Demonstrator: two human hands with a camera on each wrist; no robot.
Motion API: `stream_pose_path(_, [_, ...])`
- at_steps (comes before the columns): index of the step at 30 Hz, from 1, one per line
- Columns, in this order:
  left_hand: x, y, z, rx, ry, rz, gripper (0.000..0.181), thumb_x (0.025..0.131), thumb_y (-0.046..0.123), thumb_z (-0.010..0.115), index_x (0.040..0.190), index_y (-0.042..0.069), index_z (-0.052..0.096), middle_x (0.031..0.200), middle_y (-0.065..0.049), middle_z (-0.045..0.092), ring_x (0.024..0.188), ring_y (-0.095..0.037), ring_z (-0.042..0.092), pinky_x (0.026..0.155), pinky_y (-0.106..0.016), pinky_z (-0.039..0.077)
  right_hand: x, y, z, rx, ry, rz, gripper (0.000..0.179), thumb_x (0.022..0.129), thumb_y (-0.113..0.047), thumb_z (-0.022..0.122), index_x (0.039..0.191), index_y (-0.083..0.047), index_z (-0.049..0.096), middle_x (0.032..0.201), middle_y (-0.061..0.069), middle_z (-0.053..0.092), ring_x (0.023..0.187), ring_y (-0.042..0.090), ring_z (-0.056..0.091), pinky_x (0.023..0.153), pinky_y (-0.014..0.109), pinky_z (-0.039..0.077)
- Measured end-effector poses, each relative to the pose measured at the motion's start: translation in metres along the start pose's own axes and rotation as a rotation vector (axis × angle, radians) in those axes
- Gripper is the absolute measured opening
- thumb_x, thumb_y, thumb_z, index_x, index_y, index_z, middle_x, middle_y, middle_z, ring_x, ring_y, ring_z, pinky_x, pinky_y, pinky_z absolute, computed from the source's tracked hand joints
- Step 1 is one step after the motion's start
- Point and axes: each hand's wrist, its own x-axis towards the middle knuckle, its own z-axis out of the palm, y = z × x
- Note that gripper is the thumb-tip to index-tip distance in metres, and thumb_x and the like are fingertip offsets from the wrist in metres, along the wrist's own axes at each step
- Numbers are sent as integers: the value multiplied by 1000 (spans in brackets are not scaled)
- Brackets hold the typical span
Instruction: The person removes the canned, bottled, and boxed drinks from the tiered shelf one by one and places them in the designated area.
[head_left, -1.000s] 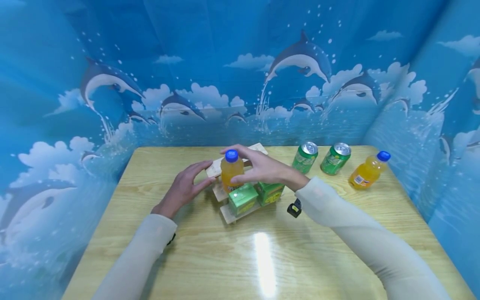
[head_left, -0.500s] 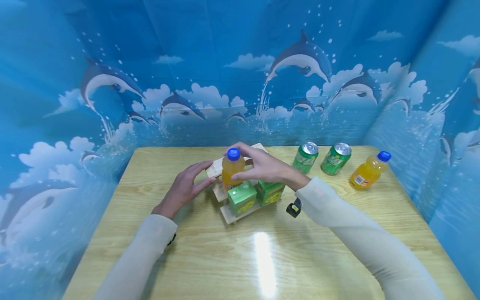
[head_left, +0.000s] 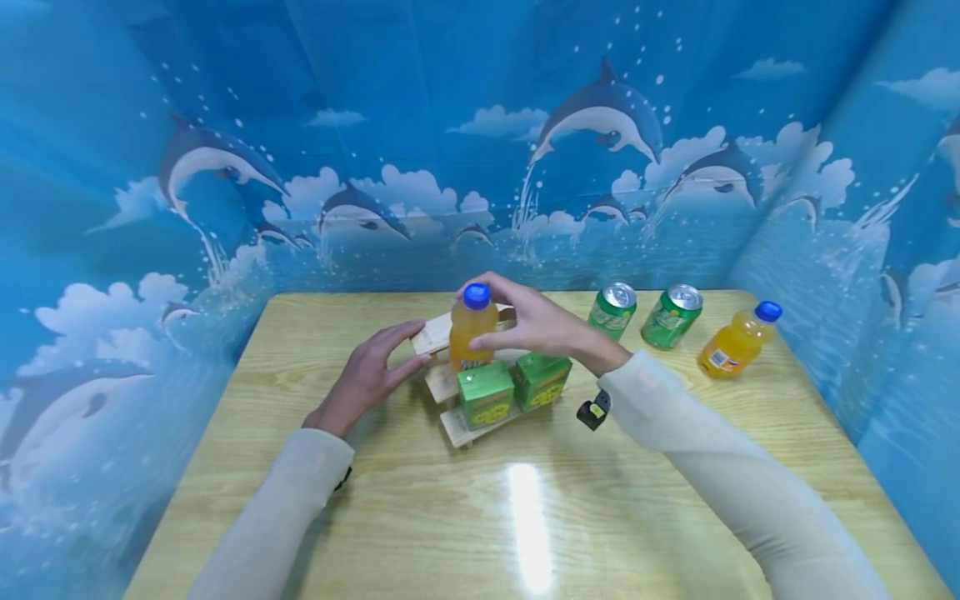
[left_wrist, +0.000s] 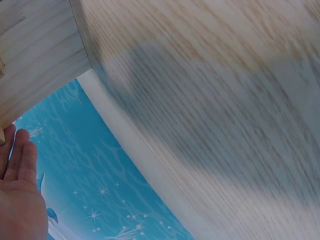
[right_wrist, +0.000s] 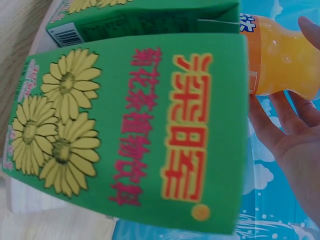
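Note:
A bottle of orange drink [head_left: 471,333] with a blue cap stands upright over the wooden stepped rack [head_left: 442,385], behind two green drink cartons [head_left: 486,396]. My right hand [head_left: 536,321] grips it from the right, thumb in front and fingers behind. Whether its base rests on the step is hidden by the cartons. At the rack's left end my left hand [head_left: 371,367] holds the top board between thumb and fingers; the left wrist view catches only its fingers [left_wrist: 22,160] against wood. Up close in the right wrist view, a carton [right_wrist: 130,130] printed with yellow flowers partly covers the bottle [right_wrist: 282,57].
Two green cans [head_left: 671,317] stand at the back right of the wooden table [head_left: 390,517]. Beyond them is another orange drink bottle [head_left: 735,343] with a blue cap. A blue dolphin-print curtain [head_left: 420,167] hangs behind the table's far edge.
The right hand has shifted the bottle a little to the right and back along the rack. My left hand keeps its place at the rack's left end.

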Motion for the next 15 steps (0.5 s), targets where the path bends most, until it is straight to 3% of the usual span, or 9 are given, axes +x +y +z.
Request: stream_pose_path(15, [-1,-2,1,-17,8,4,64,102,29,79,159,11,56,161,-13,59,150,-37,55,124,-61,47,-11,-12,-22,8,72,-27,63,99,-10,80,155,-10,51,153,11,61,140,30,62,118,55,55])
